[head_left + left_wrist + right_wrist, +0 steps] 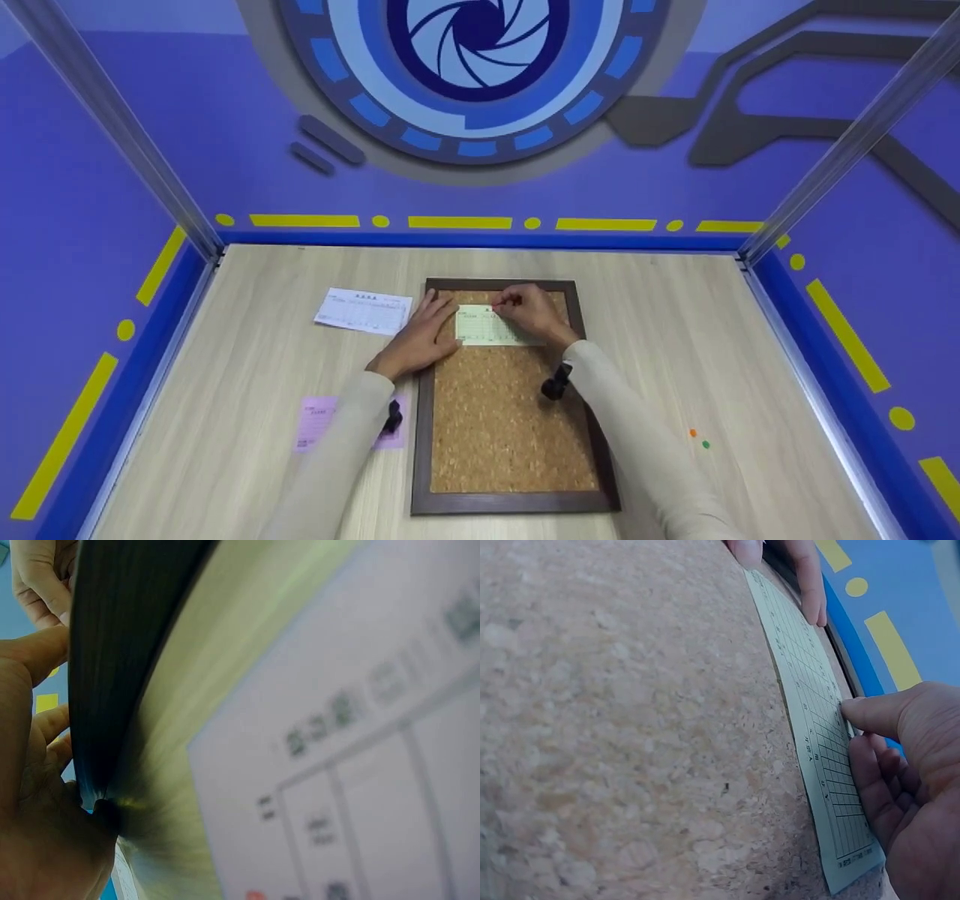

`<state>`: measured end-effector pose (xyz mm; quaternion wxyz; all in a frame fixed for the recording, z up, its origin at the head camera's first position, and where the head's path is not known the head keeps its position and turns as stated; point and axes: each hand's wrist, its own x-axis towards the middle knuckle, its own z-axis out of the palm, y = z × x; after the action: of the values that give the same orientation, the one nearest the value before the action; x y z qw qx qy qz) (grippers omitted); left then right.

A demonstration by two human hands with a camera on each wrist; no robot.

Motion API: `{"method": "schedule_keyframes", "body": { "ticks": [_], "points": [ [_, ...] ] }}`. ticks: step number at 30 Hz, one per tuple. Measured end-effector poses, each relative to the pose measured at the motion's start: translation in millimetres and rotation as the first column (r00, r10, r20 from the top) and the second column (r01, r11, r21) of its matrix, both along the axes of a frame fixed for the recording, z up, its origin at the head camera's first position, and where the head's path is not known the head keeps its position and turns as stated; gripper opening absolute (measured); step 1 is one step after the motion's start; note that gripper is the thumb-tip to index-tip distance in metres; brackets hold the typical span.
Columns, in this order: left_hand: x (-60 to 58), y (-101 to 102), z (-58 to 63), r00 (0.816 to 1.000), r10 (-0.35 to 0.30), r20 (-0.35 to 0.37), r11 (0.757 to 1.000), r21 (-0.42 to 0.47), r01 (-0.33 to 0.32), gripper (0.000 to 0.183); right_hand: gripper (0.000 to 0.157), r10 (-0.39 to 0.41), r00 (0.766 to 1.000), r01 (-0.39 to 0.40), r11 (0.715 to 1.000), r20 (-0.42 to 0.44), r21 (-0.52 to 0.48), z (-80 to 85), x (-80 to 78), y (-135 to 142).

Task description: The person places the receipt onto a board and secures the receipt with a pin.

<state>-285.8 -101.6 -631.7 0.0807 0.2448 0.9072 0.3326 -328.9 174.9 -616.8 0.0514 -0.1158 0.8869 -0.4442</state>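
Note:
A pale green printed slip lies across the upper part of a cork board with a dark brown frame. My left hand rests over the frame's left side with its fingers spread, thumb and fingertips at the slip's left edge. With thumb and fingers, my right hand pinches a small red push pin at the slip's top edge, near its middle. Fingers hide much of the pin. In the right wrist view the green slip lies on the cork, and the right hand is at its upper edge.
Left of the board lie a white printed slip and a purple one, partly under the left forearm. An orange pin and a green pin lie on the wooden table at right. Blue walls stand around the table.

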Motion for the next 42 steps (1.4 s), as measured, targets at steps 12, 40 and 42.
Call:
{"method": "schedule_keyframes", "body": {
  "ticks": [12, 40, 42],
  "points": [
    [0.5, 2.0, 3.4, 1.000, 0.008, 0.010, 1.000, -0.016, -0.008, 0.078, 0.005, -0.008, 0.999, 0.009, 1.000, -0.046, 0.011, -4.9, -1.6, 2.8],
    [1.7, -2.0, 2.1, 1.000, 0.001, 0.011, 1.000, -0.020, -0.001, 0.079, 0.005, -0.001, 0.999, 0.004, 0.996, -0.039, 0.087, 0.5, -1.0, -4.8],
    [2.1, -1.5, 2.9, 1.000, -0.001, 0.007, 1.000, -0.018, 0.001, 0.079, 0.006, -0.011, 0.999, 0.013, 0.997, -0.032, 0.079, 0.2, -0.8, -4.0]
  ]
}}
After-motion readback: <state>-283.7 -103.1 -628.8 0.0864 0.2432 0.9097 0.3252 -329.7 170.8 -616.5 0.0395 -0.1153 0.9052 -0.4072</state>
